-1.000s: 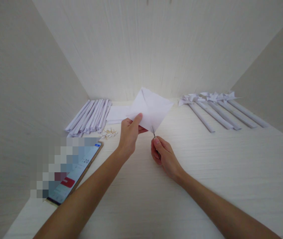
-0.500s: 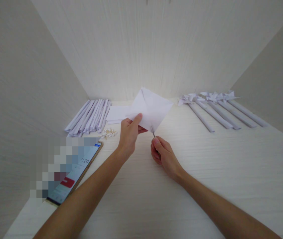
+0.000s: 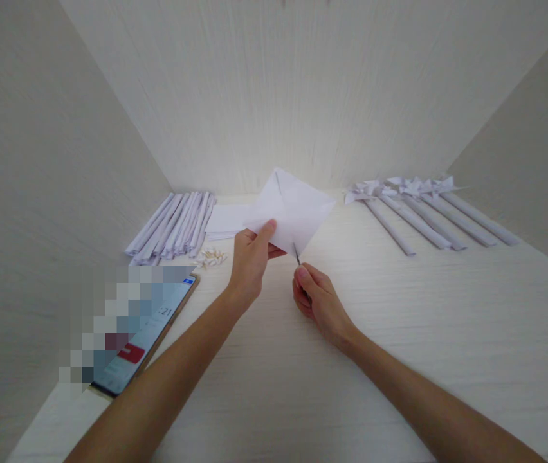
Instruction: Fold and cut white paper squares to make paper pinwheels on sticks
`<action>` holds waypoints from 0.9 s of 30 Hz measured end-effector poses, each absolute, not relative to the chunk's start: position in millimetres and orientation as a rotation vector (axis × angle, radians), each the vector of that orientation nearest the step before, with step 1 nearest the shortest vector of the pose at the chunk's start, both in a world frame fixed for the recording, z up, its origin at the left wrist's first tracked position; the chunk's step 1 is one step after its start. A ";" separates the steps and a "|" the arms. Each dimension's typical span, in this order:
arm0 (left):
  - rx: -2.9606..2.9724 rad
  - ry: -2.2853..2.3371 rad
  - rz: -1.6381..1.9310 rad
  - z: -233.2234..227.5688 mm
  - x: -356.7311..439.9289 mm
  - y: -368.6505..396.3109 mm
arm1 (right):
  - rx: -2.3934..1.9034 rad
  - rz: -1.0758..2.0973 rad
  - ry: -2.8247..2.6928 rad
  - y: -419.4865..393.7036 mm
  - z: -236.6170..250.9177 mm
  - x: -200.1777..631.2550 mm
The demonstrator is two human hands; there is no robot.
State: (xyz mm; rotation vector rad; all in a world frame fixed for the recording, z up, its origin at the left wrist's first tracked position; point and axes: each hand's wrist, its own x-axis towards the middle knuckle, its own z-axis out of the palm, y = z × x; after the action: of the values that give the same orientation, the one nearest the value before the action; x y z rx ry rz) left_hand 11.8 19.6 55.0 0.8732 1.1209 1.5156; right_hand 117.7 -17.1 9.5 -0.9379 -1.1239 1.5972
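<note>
My left hand (image 3: 251, 263) pinches the near left edge of a white square paper sheet (image 3: 296, 211), holding it up, tilted like a diamond, above the pale table (image 3: 399, 321). My right hand (image 3: 316, 297) grips small scissors (image 3: 296, 253). Only the thin metal blades show, and their tips meet the sheet's lowest corner. The scissor handles are hidden inside my fist.
A bundle of rolled paper sticks (image 3: 175, 225) lies at the back left, with small pale pins (image 3: 211, 258) beside it and flat white sheets (image 3: 228, 220) behind my left hand. Finished paper pinwheels (image 3: 419, 206) lie at the back right. A phone (image 3: 151, 331) rests at the near left. Walls enclose three sides.
Almost nothing has moved. Both hands, the paper sheet and the scissors keep their places; the phone's timer reading has advanced by one digit.
</note>
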 end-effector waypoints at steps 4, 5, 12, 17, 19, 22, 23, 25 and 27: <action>0.873 1.126 1.515 55.5 12.2 19.5 | -0.936 1.594 -1.130 -17.1 10.0 118.0; 0.870 1.128 1.519 55.6 12.3 19.5 | -0.935 1.597 -1.128 -17.2 10.2 118.1; 0.860 1.131 1.534 54.3 12.4 19.7 | -0.924 1.607 -1.126 -17.6 10.7 118.2; 0.895 1.135 1.541 52.6 11.9 19.9 | -0.918 1.609 -1.122 -16.9 9.5 118.1; 0.929 1.150 1.540 52.2 11.7 19.9 | -0.917 1.613 -1.122 -17.0 9.2 118.3; 0.963 1.187 1.556 51.9 11.3 20.1 | -0.914 1.612 -1.121 -17.4 9.3 118.8; 0.972 1.202 1.562 51.8 11.1 20.2 | -0.915 1.610 -1.119 -17.5 9.4 119.0; 0.994 1.238 1.574 51.8 10.8 20.3 | -0.918 1.608 -1.118 -17.6 9.6 119.4; 1.020 1.269 1.585 51.9 10.4 20.2 | -0.917 1.608 -1.118 -17.5 9.7 119.6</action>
State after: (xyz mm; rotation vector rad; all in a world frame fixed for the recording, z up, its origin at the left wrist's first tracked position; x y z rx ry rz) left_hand 10.4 20.2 51.9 1.0200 1.2691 1.5851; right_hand 119.6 -17.5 9.7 -0.9174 -1.1184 1.6084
